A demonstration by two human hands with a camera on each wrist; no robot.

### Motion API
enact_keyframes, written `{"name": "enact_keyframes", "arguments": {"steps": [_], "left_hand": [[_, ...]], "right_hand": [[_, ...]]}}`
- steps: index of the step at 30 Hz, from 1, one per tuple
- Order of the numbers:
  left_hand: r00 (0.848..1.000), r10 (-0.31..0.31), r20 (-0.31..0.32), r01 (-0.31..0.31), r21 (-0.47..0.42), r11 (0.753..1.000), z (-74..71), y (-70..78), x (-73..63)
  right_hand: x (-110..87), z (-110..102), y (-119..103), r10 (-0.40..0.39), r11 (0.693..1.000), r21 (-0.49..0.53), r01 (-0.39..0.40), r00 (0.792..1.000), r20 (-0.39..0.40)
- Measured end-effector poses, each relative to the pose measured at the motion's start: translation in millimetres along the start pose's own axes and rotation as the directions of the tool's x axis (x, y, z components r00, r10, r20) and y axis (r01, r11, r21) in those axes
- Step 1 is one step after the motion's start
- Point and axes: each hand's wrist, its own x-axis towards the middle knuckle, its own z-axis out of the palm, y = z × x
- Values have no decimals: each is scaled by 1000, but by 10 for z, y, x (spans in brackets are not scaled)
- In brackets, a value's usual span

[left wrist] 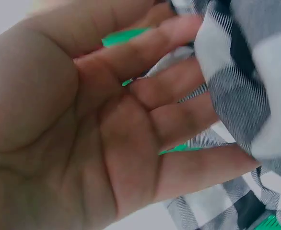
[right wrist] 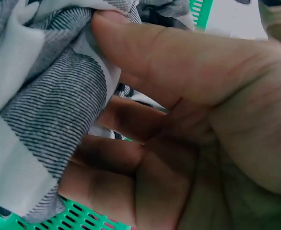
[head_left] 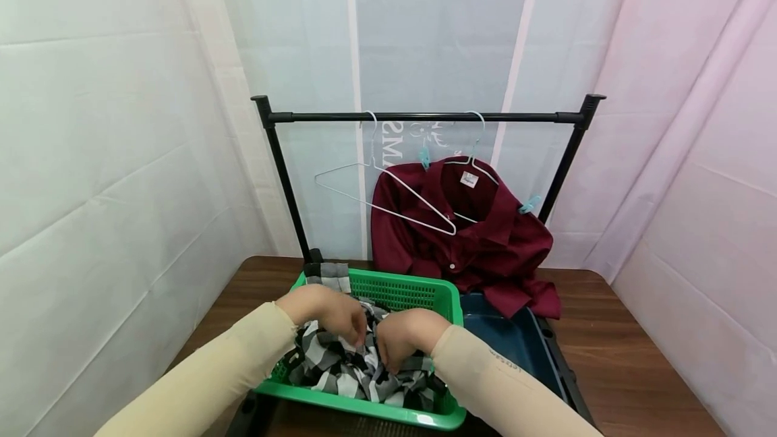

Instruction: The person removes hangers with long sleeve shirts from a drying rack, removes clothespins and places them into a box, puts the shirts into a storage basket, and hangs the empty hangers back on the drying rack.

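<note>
A black, grey and white checked shirt (head_left: 330, 354) lies bunched in a green plastic basket (head_left: 358, 395), one end draped over the back left rim. My left hand (head_left: 334, 315) reaches down into the basket and holds the cloth; in the left wrist view its fingertips (left wrist: 191, 28) disappear behind a fold. Close beside it, my right hand (head_left: 408, 334) pinches another part of the shirt. The right wrist view shows the thumb (right wrist: 114, 33) on top of the checked cloth (right wrist: 59, 105) and the other fingers beneath.
Behind the basket stands a black rack (head_left: 522, 117). An empty white hanger (head_left: 400, 218) hangs from its bar, beside a maroon shirt (head_left: 413, 221) on another hanger with light blue clips (head_left: 529, 205). A dark blue tray (head_left: 506, 336) sits right of the basket on the wooden table (head_left: 631, 356).
</note>
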Motion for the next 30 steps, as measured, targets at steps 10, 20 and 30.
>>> {"name": "enact_keyframes", "arguments": {"steps": [10,20,30], "left_hand": [[864,-13,-503,34,33,999,-415,-447,-21],[812,-157,-562,166,-35,985,-420,-1019,131],[726,-62,-685,127,45,991,-458,-942,63]], "right_hand": [[-9,62,-35,22,998,-53,-25,998,-67],[-35,63,0,-9,1000,18,10,1000,-10],[-61,71,87,-3,997,77,3,1000,-1]]}}
